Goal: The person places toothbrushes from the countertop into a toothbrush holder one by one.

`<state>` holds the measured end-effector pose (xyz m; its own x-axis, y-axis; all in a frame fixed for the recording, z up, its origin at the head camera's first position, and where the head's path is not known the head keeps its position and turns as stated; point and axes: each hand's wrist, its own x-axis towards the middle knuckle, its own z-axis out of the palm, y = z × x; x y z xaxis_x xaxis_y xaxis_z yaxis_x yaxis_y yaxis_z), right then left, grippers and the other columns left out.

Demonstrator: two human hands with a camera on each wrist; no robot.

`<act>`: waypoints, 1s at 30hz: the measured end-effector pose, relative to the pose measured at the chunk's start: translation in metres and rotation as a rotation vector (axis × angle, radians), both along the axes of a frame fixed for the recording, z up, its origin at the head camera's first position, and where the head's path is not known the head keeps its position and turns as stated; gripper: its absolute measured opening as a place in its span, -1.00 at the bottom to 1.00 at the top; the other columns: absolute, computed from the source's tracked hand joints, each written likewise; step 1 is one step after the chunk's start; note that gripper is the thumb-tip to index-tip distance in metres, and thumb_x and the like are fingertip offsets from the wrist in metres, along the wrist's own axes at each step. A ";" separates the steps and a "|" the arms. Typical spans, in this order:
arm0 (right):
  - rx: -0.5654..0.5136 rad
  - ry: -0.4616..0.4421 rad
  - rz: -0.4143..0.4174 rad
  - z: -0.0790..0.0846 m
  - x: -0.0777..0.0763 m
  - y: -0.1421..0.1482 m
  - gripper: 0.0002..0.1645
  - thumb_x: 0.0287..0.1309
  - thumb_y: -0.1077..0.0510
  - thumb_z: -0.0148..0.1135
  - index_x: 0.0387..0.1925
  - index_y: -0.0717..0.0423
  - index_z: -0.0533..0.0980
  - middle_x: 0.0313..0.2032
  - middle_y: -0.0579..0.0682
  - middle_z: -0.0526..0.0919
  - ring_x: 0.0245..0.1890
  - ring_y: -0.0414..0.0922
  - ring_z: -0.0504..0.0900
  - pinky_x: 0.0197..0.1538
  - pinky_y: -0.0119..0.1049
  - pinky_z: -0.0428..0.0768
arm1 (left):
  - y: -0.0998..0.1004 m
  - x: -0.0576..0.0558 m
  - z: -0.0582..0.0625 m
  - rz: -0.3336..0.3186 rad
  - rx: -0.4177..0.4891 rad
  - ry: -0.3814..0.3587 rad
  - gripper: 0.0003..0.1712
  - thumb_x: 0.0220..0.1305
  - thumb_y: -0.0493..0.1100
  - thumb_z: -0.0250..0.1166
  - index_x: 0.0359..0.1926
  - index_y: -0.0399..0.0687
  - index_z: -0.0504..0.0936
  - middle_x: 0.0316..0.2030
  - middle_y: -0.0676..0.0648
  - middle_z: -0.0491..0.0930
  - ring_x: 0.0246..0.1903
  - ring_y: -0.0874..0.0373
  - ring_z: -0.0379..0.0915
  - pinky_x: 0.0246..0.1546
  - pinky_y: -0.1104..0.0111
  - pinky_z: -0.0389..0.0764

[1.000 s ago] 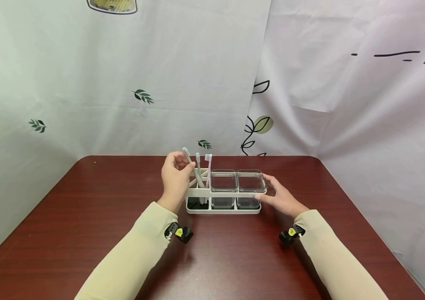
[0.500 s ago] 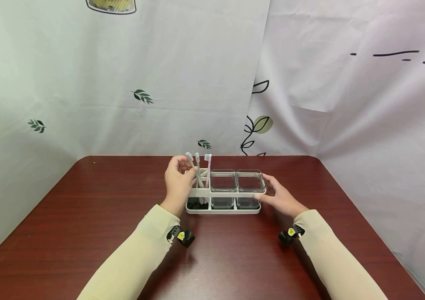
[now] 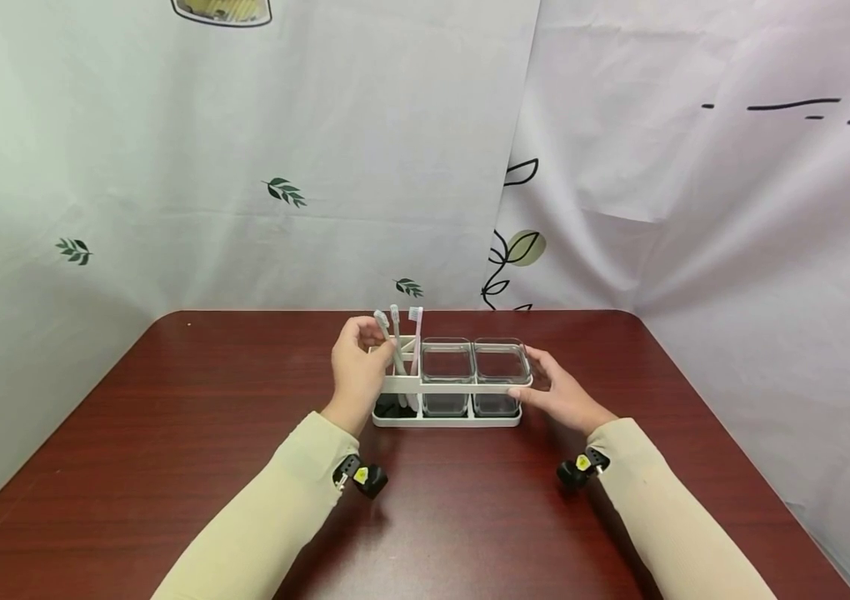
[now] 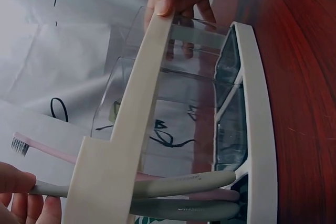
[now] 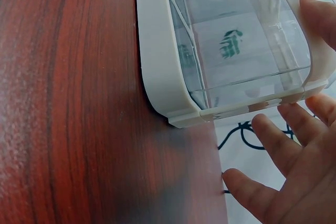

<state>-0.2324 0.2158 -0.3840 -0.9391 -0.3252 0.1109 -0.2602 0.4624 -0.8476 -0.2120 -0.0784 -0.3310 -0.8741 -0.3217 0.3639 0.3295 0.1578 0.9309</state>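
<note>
A white toothbrush holder [image 3: 449, 422] stands upright on the table, its left section holding toothbrushes and its other sections two clear cups [image 3: 448, 364]. My left hand [image 3: 356, 367] pinches a light grey toothbrush [image 4: 184, 183] near its head, between thumb and fingers. That brush leans left, its lower end inside the holder's left section. Beside it stand a darker grey toothbrush [image 4: 189, 210] and a pink toothbrush [image 3: 417, 337]. My right hand [image 3: 563, 400] grips the holder's right end, thumb on the front rail and fingertips against the side.
The dark red wooden table [image 3: 425, 517] spreads around the holder, with rounded back corners. Behind it hangs a pale printed cloth [image 3: 365, 167] close to the back edge. Black wrist devices [image 3: 370, 479] sit on both wrists.
My left hand has moved down and slightly right, lowering the light grey toothbrush and bringing its head nearer the others. The right hand and the holder have stayed in place.
</note>
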 end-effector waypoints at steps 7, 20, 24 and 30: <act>0.004 -0.007 0.003 0.001 0.000 0.000 -0.01 0.16 0.03 0.36 0.45 0.15 0.02 0.35 0.26 0.25 0.34 0.17 0.26 0.29 0.15 0.31 | 0.000 -0.001 -0.005 0.000 -0.030 -0.008 -0.74 0.07 -0.49 0.32 -0.20 -0.31 0.48 -0.32 -0.16 0.50 -0.28 0.07 0.46 -0.26 0.44 0.44; -0.003 -0.004 0.003 0.002 0.000 0.000 -0.01 0.16 0.05 0.35 0.45 0.18 0.01 0.34 0.27 0.26 0.32 0.18 0.29 0.28 0.14 0.33 | 0.001 0.000 -0.004 -0.013 -0.048 -0.051 -0.75 0.10 -0.48 0.32 -0.19 -0.31 0.48 -0.28 -0.19 0.50 -0.22 -0.01 0.48 -0.23 0.42 0.51; -0.001 -0.006 0.004 0.002 0.001 0.000 -0.01 0.16 0.05 0.35 0.45 0.17 0.01 0.34 0.27 0.25 0.33 0.18 0.28 0.30 0.15 0.30 | 0.000 0.001 -0.003 -0.007 -0.053 -0.056 -0.75 0.09 -0.49 0.31 -0.20 -0.31 0.48 -0.28 -0.19 0.51 -0.23 -0.01 0.47 -0.22 0.39 0.50; -0.001 -0.002 0.003 0.001 0.001 0.000 -0.02 0.16 0.05 0.35 0.44 0.18 0.02 0.34 0.27 0.24 0.33 0.18 0.27 0.29 0.16 0.30 | 0.000 0.000 -0.002 -0.010 -0.059 -0.060 -0.73 0.07 -0.50 0.32 -0.19 -0.31 0.49 -0.28 -0.20 0.52 -0.25 0.00 0.47 -0.25 0.41 0.47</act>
<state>-0.2318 0.2161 -0.3829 -0.9382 -0.3283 0.1090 -0.2598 0.4605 -0.8488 -0.2118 -0.0781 -0.3335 -0.8981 -0.2925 0.3286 0.2751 0.2096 0.9383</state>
